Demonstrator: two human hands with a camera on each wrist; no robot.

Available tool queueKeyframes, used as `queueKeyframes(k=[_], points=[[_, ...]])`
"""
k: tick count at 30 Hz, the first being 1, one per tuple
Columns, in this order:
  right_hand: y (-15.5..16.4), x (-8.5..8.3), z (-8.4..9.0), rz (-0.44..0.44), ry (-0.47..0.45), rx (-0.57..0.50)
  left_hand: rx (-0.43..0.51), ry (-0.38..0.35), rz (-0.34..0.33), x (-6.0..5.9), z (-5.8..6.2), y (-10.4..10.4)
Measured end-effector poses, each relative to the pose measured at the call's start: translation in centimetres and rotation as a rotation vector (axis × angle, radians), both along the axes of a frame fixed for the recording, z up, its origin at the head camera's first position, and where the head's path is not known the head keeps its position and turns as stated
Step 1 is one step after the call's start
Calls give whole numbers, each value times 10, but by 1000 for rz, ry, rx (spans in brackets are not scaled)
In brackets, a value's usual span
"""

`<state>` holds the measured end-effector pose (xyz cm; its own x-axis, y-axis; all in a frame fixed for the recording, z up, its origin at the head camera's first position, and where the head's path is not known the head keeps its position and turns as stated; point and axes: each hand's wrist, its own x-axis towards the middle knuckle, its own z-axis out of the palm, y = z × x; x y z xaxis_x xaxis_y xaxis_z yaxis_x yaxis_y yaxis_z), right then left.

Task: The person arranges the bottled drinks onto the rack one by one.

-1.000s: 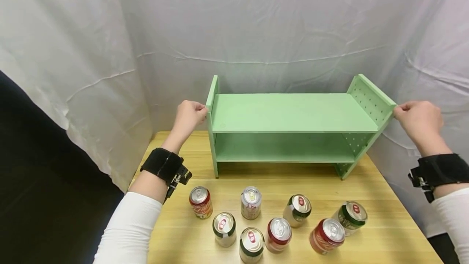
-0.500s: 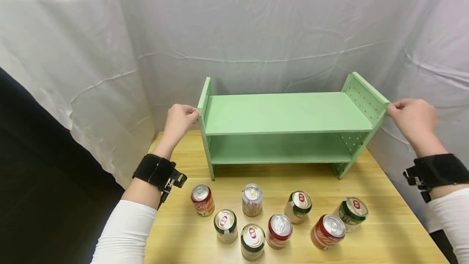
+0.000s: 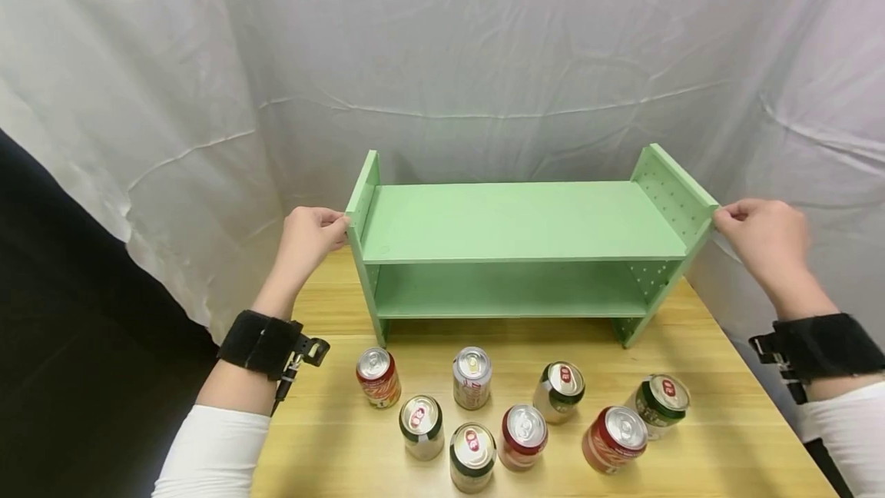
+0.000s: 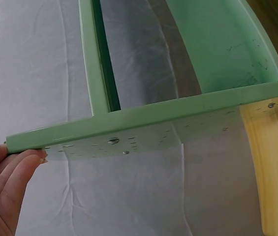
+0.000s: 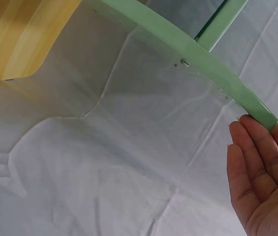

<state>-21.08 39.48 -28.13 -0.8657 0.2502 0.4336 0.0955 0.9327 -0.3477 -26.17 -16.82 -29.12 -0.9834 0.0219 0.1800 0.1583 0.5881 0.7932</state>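
A green two-tier shelf (image 3: 518, 225) stands on the wooden table, its side panels rising above the top board. My left hand (image 3: 311, 240) pinches the upper front corner of the left side panel (image 3: 362, 190). At the opposite end my right hand (image 3: 767, 240) grips the matching corner of the right panel (image 3: 674, 183). The left wrist view shows thumb and fingers (image 4: 13, 184) closed on the end of the green panel edge (image 4: 129, 118). In the right wrist view, the fingers (image 5: 257, 167) lie under the panel tip (image 5: 259, 113), thumb at its end.
Several drink cans stand in front of the shelf, among them a red can (image 3: 379, 377), a silver can (image 3: 472, 379) and a green-and-gold can (image 3: 660, 404). Wooden tabletop (image 3: 325, 436) lies around them. A pale curtain (image 3: 484, 37) hangs behind, and black cloth (image 3: 83, 313) is at left.
Both hands and the shelf have shifted left and slightly nearer, the shelf's left foot now close behind the leftmost red can. The cans have stayed about where they were. Both holds continue.
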Motion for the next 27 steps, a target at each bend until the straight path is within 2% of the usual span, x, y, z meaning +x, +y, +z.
queueKeyframes(k=[5,11,18,27], points=[[-9,6,-3,26,-11,2,-19,-11,8,13,1,-10],[-13,12,4,26,-53,22,-47,-9,24,25,1,-16],[-17,20,7,5,-72,38,-58,27,37,29,2,-16],[-16,33,6,-14,-90,44,-46,6,18,30,5,-12]])
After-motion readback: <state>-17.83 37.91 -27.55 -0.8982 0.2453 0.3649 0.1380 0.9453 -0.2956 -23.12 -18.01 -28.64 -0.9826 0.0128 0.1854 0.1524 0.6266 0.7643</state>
